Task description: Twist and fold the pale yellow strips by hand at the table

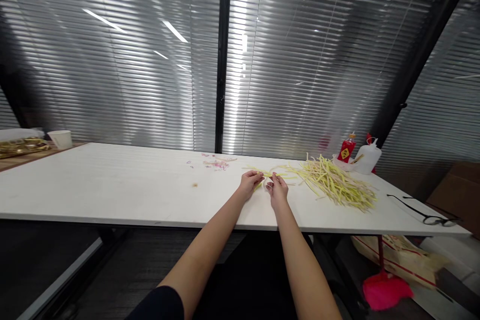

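Pale yellow strips (268, 175) stretch between my two hands, just above the white table (131, 185). My left hand (250, 183) pinches them from the left side, its fingers closed. From the right, my right hand (278, 189) grips the same strips, with thumb and fingers together. A white loop, too small to make out well, shows between the hands. Loose strip ends reach out past both hands. To the right lies a big heap of yellow and beige strips (333, 182).
Small pinkish bits (219, 163) lie scattered left of my hands. At the back right stand a red bottle (346, 149) and a white squeeze bottle (368, 157). Black glasses (433, 219) rest at the right front edge. A white cup (60, 139) is far left.
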`<act>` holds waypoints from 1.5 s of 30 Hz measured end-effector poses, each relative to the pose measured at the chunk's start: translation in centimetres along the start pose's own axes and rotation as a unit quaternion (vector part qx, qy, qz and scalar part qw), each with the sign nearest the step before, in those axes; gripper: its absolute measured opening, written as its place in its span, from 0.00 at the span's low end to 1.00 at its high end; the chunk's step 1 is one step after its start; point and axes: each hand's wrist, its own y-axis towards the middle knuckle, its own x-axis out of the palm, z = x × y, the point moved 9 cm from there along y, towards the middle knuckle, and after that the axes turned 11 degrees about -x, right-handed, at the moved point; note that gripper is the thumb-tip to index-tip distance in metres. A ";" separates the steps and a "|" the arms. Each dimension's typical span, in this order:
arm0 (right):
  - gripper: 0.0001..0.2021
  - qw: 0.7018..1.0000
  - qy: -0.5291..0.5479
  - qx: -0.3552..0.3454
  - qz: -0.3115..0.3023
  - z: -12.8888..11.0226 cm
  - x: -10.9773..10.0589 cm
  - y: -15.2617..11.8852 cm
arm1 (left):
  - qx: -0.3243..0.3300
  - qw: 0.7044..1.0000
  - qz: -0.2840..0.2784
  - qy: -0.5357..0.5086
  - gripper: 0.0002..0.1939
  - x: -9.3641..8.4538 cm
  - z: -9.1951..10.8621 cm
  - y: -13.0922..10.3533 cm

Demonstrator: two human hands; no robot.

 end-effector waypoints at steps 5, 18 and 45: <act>0.24 0.984 -0.143 -0.104 -0.024 -1.2 0.1 0.2 | -0.005 0.999 0.010 0.030 0.14 0.0 0.0 -0.1; 0.18 0.789 -0.511 -0.298 -0.165 -3.9 4.0 -2.5 | 0.059 0.991 0.083 0.084 0.12 -1.3 1.3 -0.3; 0.13 0.668 -0.629 -0.275 -0.286 -1.9 6.2 -4.1 | 0.074 0.988 0.111 0.081 0.14 -1.7 1.7 -0.5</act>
